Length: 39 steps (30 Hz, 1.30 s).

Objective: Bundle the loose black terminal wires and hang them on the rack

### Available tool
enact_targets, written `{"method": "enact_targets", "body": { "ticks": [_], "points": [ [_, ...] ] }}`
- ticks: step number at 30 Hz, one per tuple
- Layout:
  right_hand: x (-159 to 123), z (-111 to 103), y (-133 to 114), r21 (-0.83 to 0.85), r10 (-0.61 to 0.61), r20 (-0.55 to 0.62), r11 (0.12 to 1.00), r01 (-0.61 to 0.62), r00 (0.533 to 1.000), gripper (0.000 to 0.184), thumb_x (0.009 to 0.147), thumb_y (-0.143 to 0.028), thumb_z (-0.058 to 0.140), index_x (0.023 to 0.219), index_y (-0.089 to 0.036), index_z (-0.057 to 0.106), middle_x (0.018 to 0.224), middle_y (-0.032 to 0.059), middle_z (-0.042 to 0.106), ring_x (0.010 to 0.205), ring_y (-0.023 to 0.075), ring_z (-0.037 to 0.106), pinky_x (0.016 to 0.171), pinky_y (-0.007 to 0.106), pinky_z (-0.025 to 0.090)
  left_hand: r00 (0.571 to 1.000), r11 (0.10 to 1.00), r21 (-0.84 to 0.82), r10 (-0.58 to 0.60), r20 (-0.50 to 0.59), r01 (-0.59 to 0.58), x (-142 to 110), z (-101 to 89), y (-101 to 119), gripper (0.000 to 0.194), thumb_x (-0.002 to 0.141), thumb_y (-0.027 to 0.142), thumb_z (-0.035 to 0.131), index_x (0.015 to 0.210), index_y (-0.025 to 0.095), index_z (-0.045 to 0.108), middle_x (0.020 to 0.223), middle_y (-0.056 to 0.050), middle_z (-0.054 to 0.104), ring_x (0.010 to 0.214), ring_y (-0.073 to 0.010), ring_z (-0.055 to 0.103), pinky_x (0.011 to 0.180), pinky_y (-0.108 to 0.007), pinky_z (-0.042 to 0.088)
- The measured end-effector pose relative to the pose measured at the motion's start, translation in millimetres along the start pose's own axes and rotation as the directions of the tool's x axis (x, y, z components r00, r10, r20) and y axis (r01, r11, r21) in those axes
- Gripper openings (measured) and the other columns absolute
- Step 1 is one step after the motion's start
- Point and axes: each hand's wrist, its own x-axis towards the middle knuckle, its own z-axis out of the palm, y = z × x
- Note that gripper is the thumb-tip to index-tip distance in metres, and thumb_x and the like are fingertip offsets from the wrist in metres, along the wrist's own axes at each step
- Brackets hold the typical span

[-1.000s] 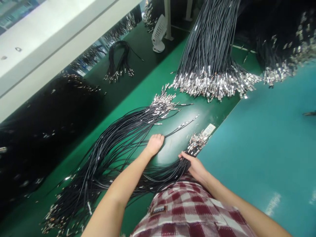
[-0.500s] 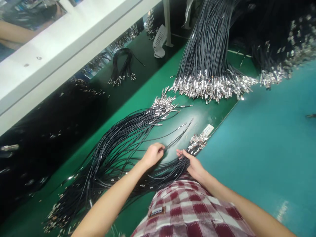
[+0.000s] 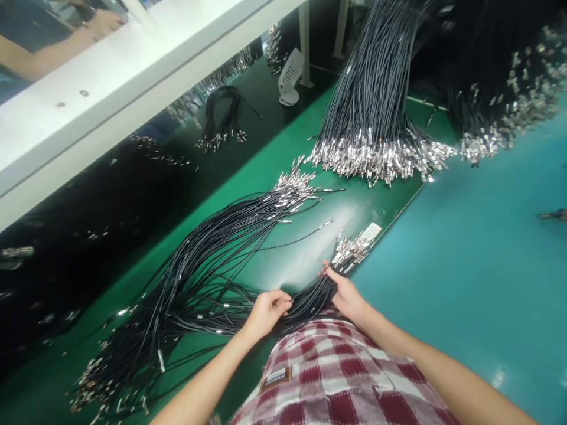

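A bundle of thin black cables (image 3: 310, 298) with silvery metal end connectors (image 3: 352, 251) lies along the near edge of the green table. My right hand (image 3: 348, 295) is wrapped round this bundle just behind the connectors, thumb on top. My left hand (image 3: 269, 311) is closed in a pinch on black cable at the bundle's side, farther from the connectors; how many strands it has is hidden. Beyond my hands, a looser pile of black cables (image 3: 190, 254) curves across the table. One single cable (image 3: 305, 238) from it sticks out toward the right.
A large heap of black cables (image 3: 367, 77) stands at the back right. A white clip fan (image 3: 290, 77) and a small cable loop (image 3: 221, 115) sit under the white shelf (image 3: 146, 77). A small white label (image 3: 371, 231) lies at the table edge. Another person's arm (image 3: 66, 50) shows behind the shelf.
My left hand has moved down toward me. The few cables it held apart, tips pointing up and right, have come down against the bundle. My right hand keeps its grip.
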Motion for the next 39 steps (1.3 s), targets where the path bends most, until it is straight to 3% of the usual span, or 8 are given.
{"method": "enact_targets", "body": {
  "ticks": [6, 9, 12, 16, 19, 23, 30, 39],
  "points": [
    [-4.8, -0.9, 2.4, -0.04, 0.017, 0.107, 0.999, -0.013, 0.994, 0.032, 0.062, -0.032, 0.088, 0.084, -0.02, 0.068, 0.107, 0.0068, 0.071, 0.108, 0.0211, 0.064, 0.093, 0.03, 0.05, 0.983, 0.986, 0.118, 0.134, -0.123, -0.119, 16.0, 43.2, 20.7, 0.01, 0.082, 0.022, 0.059, 0.087, 0.017, 0.066, 0.066, 0.0, 0.061, 0.063, -0.0145, 0.06, 0.067, -0.027, 0.048],
    [-5.3, -5.6, 5.9, -0.034, 0.011, 0.035, 0.999, -0.01, 0.999, 0.037, 0.056, -0.028, 0.091, 0.082, -0.021, 0.066, 0.084, 0.0008, 0.071, 0.088, 0.0189, 0.068, 0.085, 0.03, 0.054, 0.956, 0.894, 0.34, 0.289, 0.059, -0.291, 27.8, 49.3, 30.8, 0.017, 0.089, 0.022, 0.053, 0.08, 0.018, 0.066, 0.074, -0.003, 0.064, 0.071, -0.0153, 0.061, 0.072, -0.027, 0.048],
    [-3.6, -9.6, 8.8, 0.016, 0.008, 0.014, 1.0, -0.008, 1.0, 0.037, 0.058, -0.029, 0.09, 0.085, -0.022, 0.067, 0.068, -0.0045, 0.063, 0.068, 0.0135, 0.063, 0.073, 0.026, 0.055, 0.937, 0.776, 0.55, 0.348, 0.035, -0.308, 56.2, 11.4, 34.0, 0.019, 0.094, 0.03, 0.053, 0.088, 0.017, 0.066, 0.088, -0.007, 0.067, 0.087, -0.0188, 0.063, 0.083, -0.029, 0.048],
    [-0.5, -11.0, 9.0, 0.005, 0.04, 0.047, 0.999, -0.041, 0.998, 0.041, 0.065, -0.031, 0.086, 0.101, -0.023, 0.068, 0.068, -0.004, 0.06, 0.068, 0.0146, 0.061, 0.068, 0.027, 0.054, 0.924, 0.569, 0.821, 0.286, -0.254, 0.05, 106.7, -50.9, 24.8, 0.038, 0.086, 0.033, 0.065, 0.115, 0.012, 0.052, 0.113, -0.016, 0.062, 0.108, -0.0285, 0.057, 0.091, -0.04, 0.046],
    [4.4, -12.6, 9.2, 0.025, 0.063, 0.036, 0.998, -0.063, 0.997, 0.041, 0.065, -0.03, 0.086, 0.101, -0.023, 0.068, 0.069, -0.0035, 0.062, 0.069, 0.0145, 0.062, 0.069, 0.027, 0.055, 0.98, 0.501, 0.865, 0.18, -0.09, -0.012, 118.8, -51.1, 9.6, 0.019, 0.089, 0.026, 0.061, 0.102, 0.015, 0.054, 0.103, -0.013, 0.065, 0.1, -0.0254, 0.06, 0.087, -0.036, 0.047],
    [14.1, -15.3, 10.8, 0.039, 0.093, -0.06, 0.995, -0.091, 0.994, 0.033, 0.064, -0.029, 0.086, 0.091, -0.021, 0.069, 0.068, -0.0024, 0.064, 0.067, 0.0147, 0.063, 0.069, 0.027, 0.056, 0.979, 0.603, 0.773, 0.162, 0.12, -0.195, 81.1, -17.3, -12.3, 0.011, 0.094, 0.02, 0.048, 0.088, 0.019, 0.057, 0.087, -0.005, 0.067, 0.084, -0.0191, 0.063, 0.078, -0.029, 0.048],
    [17.9, -6.8, 7.0, -0.015, 0.099, -0.089, 0.995, -0.101, 0.991, 0.019, 0.072, -0.027, 0.079, 0.088, -0.018, 0.072, 0.109, 0.0084, 0.072, 0.1, 0.0194, 0.067, 0.081, 0.026, 0.057, 0.946, 0.84, 0.455, 0.324, 0.018, -0.296, 10.5, -18.4, -10.4, 0.023, 0.1, 0.029, 0.04, 0.106, 0.021, 0.061, 0.103, -0.006, 0.071, 0.094, -0.0179, 0.066, 0.086, -0.028, 0.05],
    [1.9, 5.7, 3.7, -0.032, 0.06, -0.025, 0.998, -0.061, 0.998, 0.034, 0.058, -0.028, 0.09, 0.083, -0.017, 0.07, 0.086, 0.0048, 0.072, 0.081, 0.0179, 0.067, 0.075, 0.027, 0.057, 0.9, 0.459, 0.792, 0.355, 0.253, -0.404, -10.6, -1.6, -3.7, 0.036, 0.099, 0.038, 0.039, 0.086, 0.017, 0.066, 0.077, -0.008, 0.064, 0.079, -0.022, 0.06, 0.074, -0.036, 0.047]
  ]
}}
